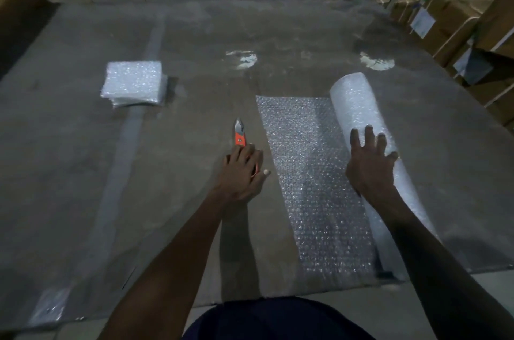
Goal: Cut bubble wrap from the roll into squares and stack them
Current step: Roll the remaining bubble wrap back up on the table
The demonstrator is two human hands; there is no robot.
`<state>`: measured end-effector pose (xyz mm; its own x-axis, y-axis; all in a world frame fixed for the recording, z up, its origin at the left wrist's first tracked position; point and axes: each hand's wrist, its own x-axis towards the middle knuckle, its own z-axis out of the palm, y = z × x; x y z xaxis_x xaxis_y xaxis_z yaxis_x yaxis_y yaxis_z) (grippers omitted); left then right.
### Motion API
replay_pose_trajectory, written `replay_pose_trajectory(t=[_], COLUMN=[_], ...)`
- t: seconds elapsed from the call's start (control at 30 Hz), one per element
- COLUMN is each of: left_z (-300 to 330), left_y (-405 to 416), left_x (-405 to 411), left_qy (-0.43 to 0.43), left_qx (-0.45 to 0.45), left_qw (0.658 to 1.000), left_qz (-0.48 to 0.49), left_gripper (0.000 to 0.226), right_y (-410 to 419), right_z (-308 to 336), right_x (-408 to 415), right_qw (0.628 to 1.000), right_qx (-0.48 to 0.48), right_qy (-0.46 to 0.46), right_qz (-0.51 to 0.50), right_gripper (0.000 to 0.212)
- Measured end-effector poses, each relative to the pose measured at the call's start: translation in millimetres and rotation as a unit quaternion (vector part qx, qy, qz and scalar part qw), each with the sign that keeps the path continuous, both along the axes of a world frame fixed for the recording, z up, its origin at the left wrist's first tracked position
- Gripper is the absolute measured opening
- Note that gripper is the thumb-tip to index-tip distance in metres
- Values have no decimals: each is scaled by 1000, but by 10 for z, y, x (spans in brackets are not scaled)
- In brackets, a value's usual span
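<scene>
Left hand [242,170] grips orange-handled utility knife [239,136], blade away, ready to cut | right hand [371,161] flat, fingers spread, steadying white bubble-wrap roll [361,117] toward tabletop's right edge | unrolled clear sheet [311,173] between hands | stack of cut bubble-wrap squares [133,82] far-left.

Bare forearms, no sleeves, dark navy garment [267,320] below

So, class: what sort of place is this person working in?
Probably a warehouse packing area: stacked cardboard boxes line the right side, and a large table holds a bubble wrap roll and cut squares.
</scene>
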<state>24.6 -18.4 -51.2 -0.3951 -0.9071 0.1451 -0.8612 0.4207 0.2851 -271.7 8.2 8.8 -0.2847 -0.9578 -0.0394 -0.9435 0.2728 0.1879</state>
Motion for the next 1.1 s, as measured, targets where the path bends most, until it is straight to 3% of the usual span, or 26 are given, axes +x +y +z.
replay_pose_trajectory(t=[0.23, 0.5, 0.67, 0.77, 0.87, 1.1], left_z=[4, 95, 232, 348, 481, 829], left_y=[104, 22, 2, -42, -127, -418], left_x=[329, 46, -353, -570, -744, -1033], left_qy=[-47, -58, -34, -49, -55, -58], left_qx=[12, 23, 26, 14, -9, -49], left_qw=[999, 998, 997, 995, 992, 982], left_qz=[11, -27, -68, -91, -116, -176], left_gripper=[72, 83, 87, 88, 71, 58], right_y=[63, 56, 134, 199, 261, 356], right_z=[35, 256, 349, 335, 247, 216], right_x=[82, -119, -115, -16, 46, 373], right_qw=[1000, 973, 985, 990, 986, 988], right_qx=[-8, -153, -101, -70, -35, -27], right_qy=[-7, -171, -131, -123, -162, -151], right_qz=[5, -26, -43, -23, -10, 32], right_gripper=[73, 61, 45, 57, 66, 65])
